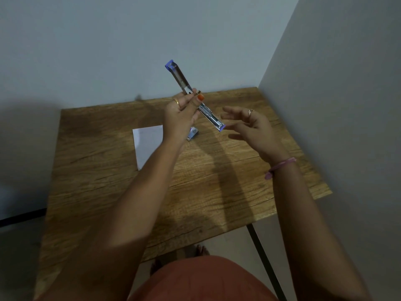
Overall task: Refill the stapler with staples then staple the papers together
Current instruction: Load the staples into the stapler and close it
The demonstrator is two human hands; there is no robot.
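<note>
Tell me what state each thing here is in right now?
Stapler: swung fully open, held above the table.
Left hand: grips the stapler at its hinge.
Right hand: open, holding nothing, beside the stapler's lower end.
Paper: flat on the table.
Staple box: resting on the table.

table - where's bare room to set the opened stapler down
Free: the table's near half, and its right side under the right hand. Crowded: the far middle, with the paper and small staple box below the left hand holding the stapler.
</note>
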